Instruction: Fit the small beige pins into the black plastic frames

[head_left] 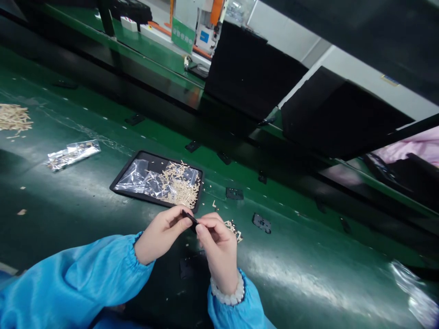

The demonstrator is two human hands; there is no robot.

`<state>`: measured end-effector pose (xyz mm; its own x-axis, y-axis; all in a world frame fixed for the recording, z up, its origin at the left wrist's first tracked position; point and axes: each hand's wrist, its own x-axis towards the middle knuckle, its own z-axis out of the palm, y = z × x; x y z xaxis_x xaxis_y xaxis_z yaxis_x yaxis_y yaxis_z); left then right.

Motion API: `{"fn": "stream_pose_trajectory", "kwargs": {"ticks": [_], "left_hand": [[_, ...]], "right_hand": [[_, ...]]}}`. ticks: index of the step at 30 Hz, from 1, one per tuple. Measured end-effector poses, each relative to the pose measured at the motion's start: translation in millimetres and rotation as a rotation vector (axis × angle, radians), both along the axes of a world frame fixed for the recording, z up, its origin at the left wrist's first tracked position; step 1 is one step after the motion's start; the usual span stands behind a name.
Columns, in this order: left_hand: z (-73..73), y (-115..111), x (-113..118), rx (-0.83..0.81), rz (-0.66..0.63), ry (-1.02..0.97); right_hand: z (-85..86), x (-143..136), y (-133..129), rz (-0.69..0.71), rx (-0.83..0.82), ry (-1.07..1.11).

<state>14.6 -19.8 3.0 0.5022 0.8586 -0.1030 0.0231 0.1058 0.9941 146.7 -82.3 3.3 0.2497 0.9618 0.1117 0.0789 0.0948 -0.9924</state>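
Observation:
Both of my hands meet over the green bench, pinching a thin black plastic part (190,220) seen nearly edge-on. My left hand (163,232) grips its left end between thumb and fingers. At the right end, my right hand (218,240) closes its thumb and index finger; whether a small piece is also in that pinch is hidden. Just beyond, a black tray (127,194) holds small beige pieces (183,187) and clear plastic bags (133,177). Another flat black part (188,268) lies below my hands, and a small heap of pale pieces (236,232) shows behind my right hand.
Similar black parts (234,193) (262,223) lie right of the tray, with several more along the back strip. Leftward are a filled clear bag (73,154) and a beige pile (14,118). A dark rail (164,98) crosses behind; clear plastic (416,292) lies at far right.

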Motion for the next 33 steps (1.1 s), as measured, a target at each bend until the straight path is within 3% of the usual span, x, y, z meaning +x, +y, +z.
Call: {"fn": "stream_pose_trajectory", "kwargs": {"ticks": [9,13,28,33], "left_hand": [[3.0,3,-8,0.123,-0.123,0.188],[7.5,8,-12,0.25,-0.193,0.225],[10.6,11,-19,0.562,-0.258,0.345],[10.7,9,-20,0.692,-0.238,0.407]], "right_hand": [[-1.7,-3,2,0.072,-0.142,0.506],[2.2,-1,3,0.135,-0.229,0.616],[3.6,7,-1,0.196,-0.277,0.542],[13.1,7,3,0.189,-0.305,0.35]]}}
